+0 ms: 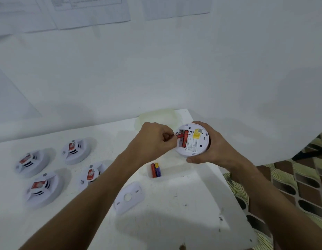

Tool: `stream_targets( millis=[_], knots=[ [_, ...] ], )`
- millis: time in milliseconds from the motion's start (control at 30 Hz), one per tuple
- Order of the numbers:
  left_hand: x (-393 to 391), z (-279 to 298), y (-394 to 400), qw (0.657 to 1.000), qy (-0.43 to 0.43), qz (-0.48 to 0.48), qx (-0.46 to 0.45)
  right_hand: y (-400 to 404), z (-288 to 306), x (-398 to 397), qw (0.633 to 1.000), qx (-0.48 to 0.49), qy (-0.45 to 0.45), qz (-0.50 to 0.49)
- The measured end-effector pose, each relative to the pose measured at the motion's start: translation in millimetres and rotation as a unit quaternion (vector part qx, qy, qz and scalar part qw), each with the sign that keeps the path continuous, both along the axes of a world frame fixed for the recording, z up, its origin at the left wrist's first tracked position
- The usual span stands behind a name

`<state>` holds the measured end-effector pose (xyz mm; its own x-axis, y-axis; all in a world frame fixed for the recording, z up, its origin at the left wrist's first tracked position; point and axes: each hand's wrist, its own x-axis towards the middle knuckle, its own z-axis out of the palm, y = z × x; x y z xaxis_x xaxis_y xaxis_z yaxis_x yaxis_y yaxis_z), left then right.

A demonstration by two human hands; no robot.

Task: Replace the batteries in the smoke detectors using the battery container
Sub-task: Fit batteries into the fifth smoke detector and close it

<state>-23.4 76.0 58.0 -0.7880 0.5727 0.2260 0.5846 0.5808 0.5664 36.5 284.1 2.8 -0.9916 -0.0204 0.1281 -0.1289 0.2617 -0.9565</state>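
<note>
Above the white table (174, 222), near its far right corner, the right hand (213, 150) cups a round white plastic smoke detector (192, 140) from the outer side, fingers wrapped over its far rim and thumb pressed against its near edge, with the back facing up. Its battery bay lies open, and one red cylindrical battery (185, 139) sits lengthwise inside, beside a yellow label (197, 133). Just left of that grasp, the left hand (154, 139) is curled into a pinch, fingertips closed on the end of a second red battery (179, 135) that lies angled at the mouth of the bay. Directly below both hands, a small clear plastic battery container (156, 171) rests on the table with a red battery and a purple-and-yellow battery (158, 170) side by side in it. Nearer the person than the container lies a white mounting plate with a round hole (128, 199). Well to the left of the hands, four more white smoke detectors (75, 150) lie on the table, red labels showing.
</note>
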Motion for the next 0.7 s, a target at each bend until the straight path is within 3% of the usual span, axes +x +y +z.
stream_targets(
  millis=[100, 200, 433, 700],
  knots=[
    [-20, 2, 7, 0.995, -0.029, 0.065, 0.074, 16, -2, -1, 1.000, 0.008, 0.000, -0.016],
    [-54, -5, 8, 0.978, -0.111, 0.125, 0.128, 33, -4, -2, 1.000, 0.004, -0.006, -0.029],
    [-97, -41, 20, 0.983, -0.148, 0.110, -0.016, 53, -11, -8, 0.999, 0.012, -0.019, -0.027],
    [-118, -72, 38, 0.984, -0.082, 0.084, -0.135, 53, -23, -22, 0.999, 0.020, -0.025, -0.022]
  ],
)
